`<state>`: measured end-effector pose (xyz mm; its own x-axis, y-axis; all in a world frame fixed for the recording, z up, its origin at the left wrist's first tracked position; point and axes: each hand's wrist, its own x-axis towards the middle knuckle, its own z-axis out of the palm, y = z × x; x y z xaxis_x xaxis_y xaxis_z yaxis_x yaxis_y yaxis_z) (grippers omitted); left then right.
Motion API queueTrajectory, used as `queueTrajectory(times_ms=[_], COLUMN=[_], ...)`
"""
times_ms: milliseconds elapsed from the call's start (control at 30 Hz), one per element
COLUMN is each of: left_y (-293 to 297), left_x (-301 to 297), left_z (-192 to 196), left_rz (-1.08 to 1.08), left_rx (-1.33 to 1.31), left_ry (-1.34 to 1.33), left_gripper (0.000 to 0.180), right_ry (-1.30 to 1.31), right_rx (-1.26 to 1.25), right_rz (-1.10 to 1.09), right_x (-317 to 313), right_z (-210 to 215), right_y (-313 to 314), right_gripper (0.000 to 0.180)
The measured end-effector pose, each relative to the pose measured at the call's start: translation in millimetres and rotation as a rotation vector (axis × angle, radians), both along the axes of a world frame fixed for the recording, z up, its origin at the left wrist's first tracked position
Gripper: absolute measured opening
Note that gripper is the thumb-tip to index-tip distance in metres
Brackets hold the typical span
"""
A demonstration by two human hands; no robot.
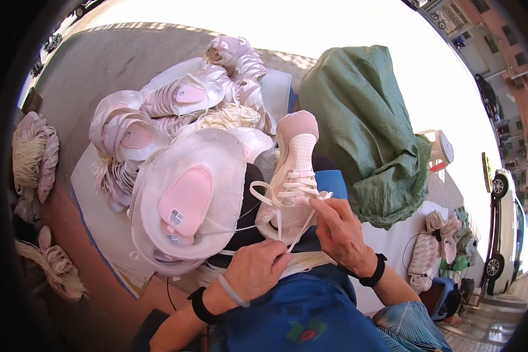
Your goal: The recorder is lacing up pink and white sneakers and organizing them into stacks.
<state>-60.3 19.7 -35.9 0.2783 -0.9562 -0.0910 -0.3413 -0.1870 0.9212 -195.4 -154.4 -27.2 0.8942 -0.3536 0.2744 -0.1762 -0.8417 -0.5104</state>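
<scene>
A pink and white shoe upper (pixel 299 149) lies over my lap with its toe pointing away from me. A cream shoelace (pixel 299 185) crosses its front in several rows, and one loop hangs out on the left side. My right hand (pixel 343 234) is closed, thumb and finger pinching the lace at the right edge of the upper. Below the upper's near end, my left hand (pixel 255 271) is closed on the loose lace, which runs from its fingertips up to the upper. A bundle of loose cream laces (pixel 308 262) lies across my lap behind the hands.
Left of my lap stands a large nested stack of pink and white uppers (pixel 149 199), with more stacks (pixel 182 97) beyond. A green cloth sack (pixel 361 123) bulges at the right. Further bundles (pixel 36 155) lie far left, others (pixel 425 258) at right near a parked white car (pixel 501 234).
</scene>
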Motion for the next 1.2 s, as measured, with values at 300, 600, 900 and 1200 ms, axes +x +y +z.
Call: queueTrajectory(times_ms=[300,600,900,1200], left_y=[5.6,6.5,6.0,10.5], left_x=[-1.4,-4.1,-2.9,1.0], left_z=[5.4,0.1,10.9,30.2], left_rz=[0.032,0.025,-0.016,-0.030], left_rx=[-0.103,-0.129,-0.163,-0.068], left_ry=[0.091,0.096,0.144,0.319], left_gripper=[0.017,0.017,0.016,0.019], right_ry=[0.020,0.043,0.186,0.292], right_rx=[-0.022,-0.058,0.296,1.008], right_rz=[-0.042,-0.039,0.029,-0.207], right_x=[9.0,7.5,10.0,-1.6], right_z=[-13.2,-9.0,15.5,13.8], right_y=[-4.4,4.3,21.9,15.8], right_gripper=[0.040,0.036,0.011,0.013])
